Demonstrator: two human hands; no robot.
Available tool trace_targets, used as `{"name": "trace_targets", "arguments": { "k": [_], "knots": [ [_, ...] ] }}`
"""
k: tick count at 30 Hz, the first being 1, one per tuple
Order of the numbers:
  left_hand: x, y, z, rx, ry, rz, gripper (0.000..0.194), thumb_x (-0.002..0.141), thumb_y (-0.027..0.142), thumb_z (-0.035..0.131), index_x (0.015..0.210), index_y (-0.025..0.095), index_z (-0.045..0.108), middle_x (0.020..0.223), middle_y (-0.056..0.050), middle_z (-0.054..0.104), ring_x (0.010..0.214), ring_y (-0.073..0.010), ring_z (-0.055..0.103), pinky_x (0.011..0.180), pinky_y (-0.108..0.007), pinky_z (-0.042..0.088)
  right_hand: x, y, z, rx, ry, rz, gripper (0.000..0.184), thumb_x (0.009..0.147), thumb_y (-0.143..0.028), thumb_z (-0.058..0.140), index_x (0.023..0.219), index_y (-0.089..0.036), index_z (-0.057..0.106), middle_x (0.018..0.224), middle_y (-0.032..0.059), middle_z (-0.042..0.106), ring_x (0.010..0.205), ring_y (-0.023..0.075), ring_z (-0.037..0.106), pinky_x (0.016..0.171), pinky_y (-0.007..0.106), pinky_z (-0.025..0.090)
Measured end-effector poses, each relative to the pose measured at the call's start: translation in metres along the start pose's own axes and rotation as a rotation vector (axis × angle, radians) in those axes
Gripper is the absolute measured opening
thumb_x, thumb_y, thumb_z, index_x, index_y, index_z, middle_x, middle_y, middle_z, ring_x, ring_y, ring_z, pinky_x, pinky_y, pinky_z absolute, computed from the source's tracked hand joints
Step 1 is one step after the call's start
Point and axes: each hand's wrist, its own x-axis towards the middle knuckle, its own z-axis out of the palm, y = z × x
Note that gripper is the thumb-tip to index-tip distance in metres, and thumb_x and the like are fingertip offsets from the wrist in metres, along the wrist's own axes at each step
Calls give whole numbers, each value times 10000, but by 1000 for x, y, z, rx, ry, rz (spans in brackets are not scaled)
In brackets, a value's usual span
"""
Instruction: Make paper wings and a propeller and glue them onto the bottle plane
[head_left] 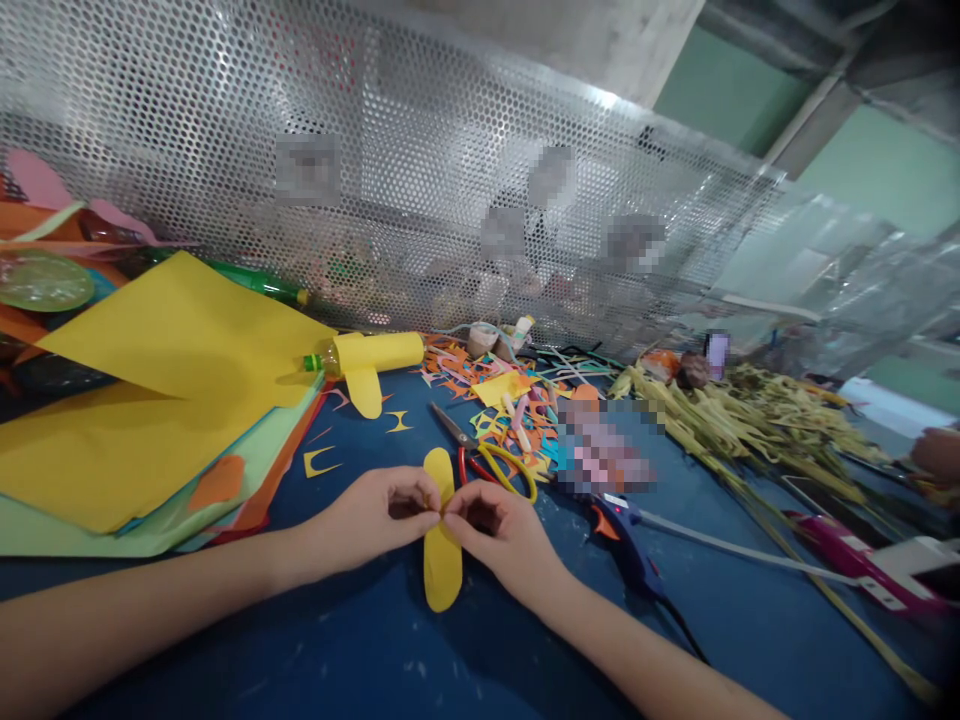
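Both hands share the work: the left hand and the right hand each have a thumb-and-fingertip grip pinching the narrow middle of a yellow paper strip. Its rounded ends point toward 12 and 6 o'clock, above the blue surface. From the strip, scissors lie near at 1 o'clock, a glue gun at 3 and a yellow-wrapped bottle at 11. The step in hand looks like creasing or gathering that middle; the next move seems to call for steady, even fingertip pressure.
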Motion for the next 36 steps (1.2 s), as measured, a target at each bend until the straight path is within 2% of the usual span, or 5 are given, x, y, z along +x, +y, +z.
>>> {"name": "trace_targets", "arguments": {
  "k": [36],
  "knots": [
    [0, -2, 0, 36, -14, -48, 74, 751, 219, 572, 797, 162, 583, 744, 7, 639, 705, -125, 608, 650, -219, 454, 0, 1, 3, -60, 8, 9, 89, 761, -272, 615, 753, -190, 582, 690, -8, 583, 620, 119, 533, 577, 235, 433]
  ]
}}
